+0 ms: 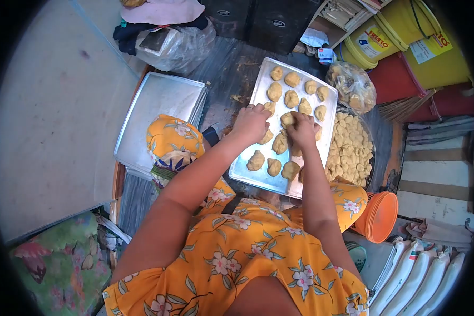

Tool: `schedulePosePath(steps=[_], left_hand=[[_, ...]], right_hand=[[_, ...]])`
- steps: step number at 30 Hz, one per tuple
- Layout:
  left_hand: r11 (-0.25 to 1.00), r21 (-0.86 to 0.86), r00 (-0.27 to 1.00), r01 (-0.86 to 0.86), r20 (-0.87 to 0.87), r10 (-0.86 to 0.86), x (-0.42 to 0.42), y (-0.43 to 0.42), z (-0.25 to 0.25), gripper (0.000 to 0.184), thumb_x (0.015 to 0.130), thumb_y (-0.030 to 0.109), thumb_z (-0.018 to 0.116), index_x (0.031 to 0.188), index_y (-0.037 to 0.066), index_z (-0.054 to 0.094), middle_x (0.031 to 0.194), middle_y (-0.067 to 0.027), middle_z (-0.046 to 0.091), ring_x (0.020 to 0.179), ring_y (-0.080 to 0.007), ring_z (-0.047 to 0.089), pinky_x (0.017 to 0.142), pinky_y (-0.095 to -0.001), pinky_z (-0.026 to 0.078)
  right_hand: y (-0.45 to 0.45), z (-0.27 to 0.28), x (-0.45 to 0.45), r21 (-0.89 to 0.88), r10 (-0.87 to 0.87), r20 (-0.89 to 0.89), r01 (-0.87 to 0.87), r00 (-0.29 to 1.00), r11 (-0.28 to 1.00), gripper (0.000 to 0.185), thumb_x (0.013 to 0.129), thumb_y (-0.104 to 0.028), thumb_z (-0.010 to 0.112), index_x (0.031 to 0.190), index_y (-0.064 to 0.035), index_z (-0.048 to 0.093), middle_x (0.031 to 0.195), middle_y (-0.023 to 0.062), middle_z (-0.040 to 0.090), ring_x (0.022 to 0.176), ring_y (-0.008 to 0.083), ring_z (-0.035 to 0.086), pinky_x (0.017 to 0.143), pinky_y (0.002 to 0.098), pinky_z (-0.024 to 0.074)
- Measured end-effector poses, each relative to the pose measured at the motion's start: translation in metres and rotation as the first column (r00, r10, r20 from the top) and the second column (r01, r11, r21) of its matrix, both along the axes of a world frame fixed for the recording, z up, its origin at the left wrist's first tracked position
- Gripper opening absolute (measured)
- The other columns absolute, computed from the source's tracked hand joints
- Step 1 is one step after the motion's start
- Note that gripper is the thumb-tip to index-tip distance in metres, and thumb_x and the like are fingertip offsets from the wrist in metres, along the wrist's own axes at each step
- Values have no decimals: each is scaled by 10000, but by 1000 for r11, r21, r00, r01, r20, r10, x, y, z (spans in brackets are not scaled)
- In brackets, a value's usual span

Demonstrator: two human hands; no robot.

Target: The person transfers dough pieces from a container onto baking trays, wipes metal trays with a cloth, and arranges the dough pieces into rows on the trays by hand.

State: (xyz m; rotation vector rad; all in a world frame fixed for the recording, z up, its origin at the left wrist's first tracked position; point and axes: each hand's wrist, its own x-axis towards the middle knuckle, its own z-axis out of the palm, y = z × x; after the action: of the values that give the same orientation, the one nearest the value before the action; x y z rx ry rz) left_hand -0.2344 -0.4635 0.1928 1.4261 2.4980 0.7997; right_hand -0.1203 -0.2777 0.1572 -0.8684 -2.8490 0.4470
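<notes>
A silver baking tray (pixel 247 167) lies aslant in front of me, with rough yellow dough pieces (pixel 274 92) set out in loose rows. My left hand (pixel 250 125) is over the tray's left side, its bent fingers closed at a dough piece (pixel 269 107); part of that piece is hidden by them. My right hand (pixel 303 131) reaches over the middle of the tray, thumb and fingers closed on another dough piece (pixel 287 119). Several dough pieces near the right hand are partly covered by it and the forearm.
Right of the tray sits a wide container heaped with dough pieces (pixel 348 150). Stacked silver trays (pixel 160 118) lie at the left. Yellow buckets (pixel 371 42), a filled plastic bag (pixel 353 87), a broom (pixel 403 108) and an orange container (pixel 376 216) stand along the right.
</notes>
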Motion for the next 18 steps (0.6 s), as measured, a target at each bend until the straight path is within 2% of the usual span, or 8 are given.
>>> schedulePosePath(steps=[4, 7, 8, 11, 14, 15, 18], left_hand=[[1000, -28, 999, 14, 42, -13, 0, 7, -23, 386, 847, 178, 615, 1218, 74, 602, 1268, -157, 561, 1152, -344, 542, 948, -463, 421], [991, -115, 993, 66, 102, -55, 2, 11, -34, 418, 852, 196, 621, 1248, 69, 581, 1318, -168, 529, 1199, -342, 511, 974, -476, 401], [985, -150, 990, 88, 122, -69, 3, 12, -38, 425, 855, 205, 625, 1254, 68, 576, 1337, -171, 516, 1218, -341, 498, 986, -482, 391], [986, -157, 998, 55, 8, -54, 14, 8, -21, 456, 898, 286, 593, 1294, 64, 544, 1409, -181, 454, 1308, -341, 421, 1037, -487, 350], [994, 8, 988, 110, -113, -109, 34, 18, -34, 514, 940, 371, 526, 1345, 57, 496, 1456, -178, 401, 1378, -335, 339, 1072, -509, 304], [979, 2, 964, 203, -174, -199, 40, 20, -33, 555, 966, 416, 462, 1392, 62, 443, 1480, -160, 378, 1407, -326, 302, 1116, -530, 240], [953, 28, 912, 302, -301, -280, 61, 30, -48, 585, 970, 433, 448, 1431, 75, 393, 1509, -141, 343, 1421, -312, 281, 1145, -562, 162]], right_hand=[[-1, -6, -8, -39, 14, -66, -17, 998, 999, 388, 762, -169, 637, 1149, -161, 664, 1157, 12, 640, 1114, 253, 499, 977, 435, 288], [-2, 6, -2, -64, -3, 23, 4, 1000, 998, 431, 769, -170, 651, 1199, -168, 638, 1236, 52, 601, 1165, 264, 489, 1002, 437, 282], [0, 5, 4, -36, -20, -50, 18, 999, 999, 449, 782, -180, 651, 1229, -152, 614, 1281, 82, 561, 1194, 277, 474, 1025, 446, 273], [16, 1, 35, 38, -59, -261, 71, 963, 997, 519, 823, -212, 650, 1318, -103, 541, 1415, 171, 442, 1282, 314, 429, 1093, 474, 246], [18, 0, 55, 52, -145, -387, 179, 910, 983, 493, 893, -250, 605, 1345, -76, 514, 1442, 182, 418, 1316, 338, 396, 1120, 494, 224], [19, -3, 60, 90, -119, -347, 159, 930, 983, 521, 960, -329, 518, 1429, -120, 428, 1497, 190, 350, 1391, 350, 309, 1143, 546, 166], [4, -22, 62, 227, -90, -36, 96, 995, 969, 580, 983, -427, 424, 1491, -165, 326, 1542, 167, 285, 1440, 336, 231, 1144, 595, 106]])
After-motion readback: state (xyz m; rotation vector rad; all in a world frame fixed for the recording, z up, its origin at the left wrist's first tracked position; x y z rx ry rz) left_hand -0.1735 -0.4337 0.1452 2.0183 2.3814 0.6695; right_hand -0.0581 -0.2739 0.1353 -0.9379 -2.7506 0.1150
